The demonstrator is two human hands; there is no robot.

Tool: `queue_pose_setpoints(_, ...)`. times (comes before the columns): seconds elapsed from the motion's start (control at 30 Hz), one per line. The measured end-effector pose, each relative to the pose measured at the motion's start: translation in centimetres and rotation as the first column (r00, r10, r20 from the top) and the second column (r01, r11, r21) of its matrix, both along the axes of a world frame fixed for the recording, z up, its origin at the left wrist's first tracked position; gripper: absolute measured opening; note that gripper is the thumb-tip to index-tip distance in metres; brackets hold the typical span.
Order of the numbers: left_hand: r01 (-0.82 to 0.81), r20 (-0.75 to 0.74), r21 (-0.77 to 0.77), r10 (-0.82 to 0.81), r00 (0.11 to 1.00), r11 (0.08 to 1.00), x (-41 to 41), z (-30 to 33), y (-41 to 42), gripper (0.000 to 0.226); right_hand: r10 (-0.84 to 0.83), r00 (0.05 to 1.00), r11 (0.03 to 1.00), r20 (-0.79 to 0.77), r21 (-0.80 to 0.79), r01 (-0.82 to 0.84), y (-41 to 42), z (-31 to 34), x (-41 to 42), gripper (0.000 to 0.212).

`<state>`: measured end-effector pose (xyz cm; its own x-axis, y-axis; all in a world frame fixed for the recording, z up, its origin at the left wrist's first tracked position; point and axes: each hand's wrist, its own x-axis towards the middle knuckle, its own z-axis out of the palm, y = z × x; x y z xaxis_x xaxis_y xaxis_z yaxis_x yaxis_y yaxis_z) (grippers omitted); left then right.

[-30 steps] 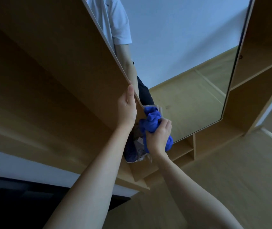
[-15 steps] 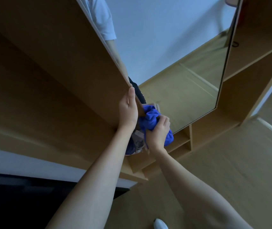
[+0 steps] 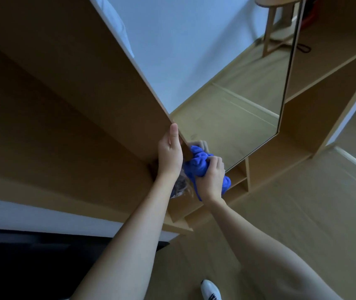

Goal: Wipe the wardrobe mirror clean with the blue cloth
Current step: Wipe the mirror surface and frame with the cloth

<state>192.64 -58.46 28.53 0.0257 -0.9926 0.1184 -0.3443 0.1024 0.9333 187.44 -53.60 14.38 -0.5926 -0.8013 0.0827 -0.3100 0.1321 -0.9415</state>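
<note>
Head view now tilts lower than a second ago: a white shoe [image 3: 210,289] has come into sight on the floor, and a wooden stool [image 3: 277,22] shows reflected in the wardrobe mirror [image 3: 226,72]. Left hand [image 3: 170,153] still clasps the mirrored door's edge, thumb up along it. Right hand [image 3: 210,178] keeps the bunched blue cloth [image 3: 196,163] gripped against the mirror's bottom corner. Behind the wrists something crinkly and clear sits, too hidden to name.
</note>
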Motion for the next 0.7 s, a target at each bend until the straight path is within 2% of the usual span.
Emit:
queue_pose_setpoints(0.13,-0.013,0.024,0.024,0.012,1.000,1.000,-0.3,-1.2,0.4,0.041,-0.033,0.995,0.971,0.096,-0.232,0.055,-0.4,2.7,1.3,0.042)
queue_pose_setpoints(0.2,-0.019,0.032,0.023,0.018,0.999,1.000,-0.2,-1.5,0.3,0.041,-0.033,0.996,0.980,0.077,-0.191,0.048,-1.0,1.7,0.9,0.048)
queue_pose_setpoints(0.3,-0.009,0.030,0.027,0.008,1.000,1.000,0.0,-1.9,-0.4,0.045,0.007,1.000,1.000,0.028,-0.002,-0.006,-1.5,-1.5,0.1,0.045)
queue_pose_setpoints(0.4,0.011,0.021,0.036,-0.011,1.000,0.999,0.2,-1.8,-0.9,0.030,-0.036,0.994,0.986,0.100,0.165,0.019,-1.9,-2.9,0.4,0.040)
queue_pose_setpoints(0.47,0.017,0.001,0.038,-0.017,1.000,0.999,0.3,-2.0,-1.0,0.044,-0.078,0.990,0.989,0.113,0.134,0.063,-1.9,-2.4,1.3,0.039)
queue_pose_setpoints(0.53,0.009,0.017,0.037,-0.010,1.000,0.999,0.4,-2.4,-1.0,0.057,-0.051,0.988,0.999,0.146,0.007,0.050,-1.6,-1.1,2.3,0.039)
queue_pose_setpoints(0.6,0.000,0.034,0.051,-0.002,0.999,0.999,0.2,-2.4,-0.6,0.053,-0.044,0.984,0.996,0.174,-0.067,0.057,-1.7,-0.3,2.7,0.037)
queue_pose_setpoints(0.7,-0.028,0.013,0.057,0.027,1.000,0.998,-0.1,-2.6,-0.5,0.061,-0.074,0.992,0.997,0.100,-0.003,0.074,-2.5,-2.1,1.5,0.039)
